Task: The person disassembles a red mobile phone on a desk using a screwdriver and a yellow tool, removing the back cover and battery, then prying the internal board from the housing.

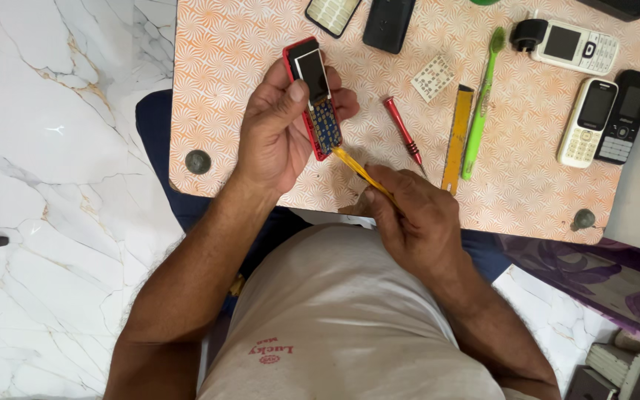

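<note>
Hands work on an opened red mobile phone (312, 100) above the near edge of a small table (246, 44) with an orange patterned top. The left hand (279, 130) grips the phone, fingers wrapped around its back and thumb pressed on the small screen. The front cover and keypad are already off, leaving the blue circuit board bare. The right hand (412, 218) has its fingers pinched closed around a thin yellow tool (361, 172), whose tip touches the phone's lower end; nothing yet looks lifted from the board. On the tabletop to the right lie a red screwdriver (403, 130), a loose keypad (432, 77), a yellow ruler (458, 137) and a green toothbrush (483, 100). Three more phones (607, 111) rest near the right edge, two others (388, 22) at the far edge.
</note>
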